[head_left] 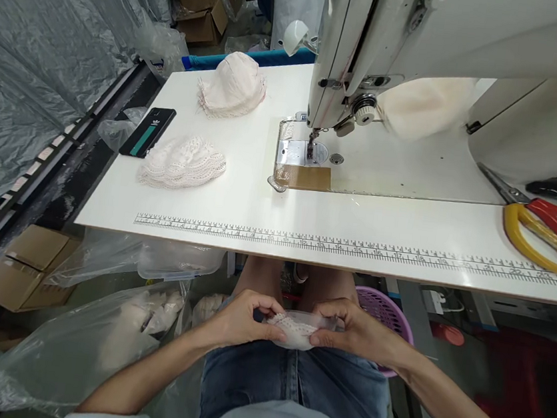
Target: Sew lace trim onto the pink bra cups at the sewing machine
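Above my lap, below the table's front edge, a small white lace-edged fabric piece (295, 335) is stretched between both hands. My left hand (252, 320) pinches its left end between thumb and fingers. At the other end, my right hand (340, 325) is closed on the fabric, thumb toward me. On the table lie a pile of white lace pieces (183, 163) and, behind it, a stack of cream cup-shaped fabric (235, 85). The sewing machine's needle and presser foot (311, 144) stand to the right of these piles, with no fabric under them.
Scissors with red and yellow handles (547, 236) lie at the table's right. A black phone (147, 131) rests near the left edge. A printed ruler (354, 248) runs along the front. Below are a purple basket (387, 312), plastic bags (77, 340) and a cardboard box (28, 268).
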`<state>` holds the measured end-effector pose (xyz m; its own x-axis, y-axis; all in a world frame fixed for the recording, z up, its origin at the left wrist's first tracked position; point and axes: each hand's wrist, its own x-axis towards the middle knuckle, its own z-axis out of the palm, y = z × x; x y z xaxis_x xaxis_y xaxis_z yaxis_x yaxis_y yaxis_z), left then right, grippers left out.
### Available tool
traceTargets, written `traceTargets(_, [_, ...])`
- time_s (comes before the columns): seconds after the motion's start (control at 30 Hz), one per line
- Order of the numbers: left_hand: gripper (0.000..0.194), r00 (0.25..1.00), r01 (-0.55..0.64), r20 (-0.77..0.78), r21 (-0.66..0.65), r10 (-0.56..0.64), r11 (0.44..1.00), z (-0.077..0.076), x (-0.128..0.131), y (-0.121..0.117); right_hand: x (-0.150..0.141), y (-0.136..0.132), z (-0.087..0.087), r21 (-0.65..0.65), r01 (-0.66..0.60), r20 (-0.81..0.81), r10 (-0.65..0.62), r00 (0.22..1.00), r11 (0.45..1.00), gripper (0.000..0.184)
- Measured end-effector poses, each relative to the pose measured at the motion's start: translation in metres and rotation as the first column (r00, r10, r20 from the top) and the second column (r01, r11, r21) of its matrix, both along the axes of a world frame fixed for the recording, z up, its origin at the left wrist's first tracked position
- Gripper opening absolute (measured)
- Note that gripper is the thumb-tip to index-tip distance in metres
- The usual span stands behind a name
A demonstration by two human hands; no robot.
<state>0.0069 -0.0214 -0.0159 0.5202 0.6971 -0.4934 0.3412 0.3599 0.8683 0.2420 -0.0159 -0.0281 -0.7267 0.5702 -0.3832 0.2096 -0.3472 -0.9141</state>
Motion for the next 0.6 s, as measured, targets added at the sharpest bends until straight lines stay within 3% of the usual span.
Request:
traceTargets(0.2, [0.023,0.994,-0.112,-0.015,-0.015,0.112,0.994,-0.004,0.0042,-0.0047,0.0002,0.0002,0.0034,0.076,-0.017,0.019,0.015,1.0,0.997,0.032])
traceTargets(0.43, [0.027,0.993,-0.11,-0.052,0.001,0.11,0.994,-0.0031,0.0025,-0.0056,-0.0074,-0.0002,0.0029,0.042,-0.023,0.003,0.023,1.0,0.999,0.035])
traceTargets(0.6, [0.033,0.999,-0.043,-0.018,-0.067,0.042,0.997,0.0012,0.0016,-0.0039,-0.0086,-0.0017,0.0,0.127,-0.027,0.035,0.023,0.999,0.992,0.033])
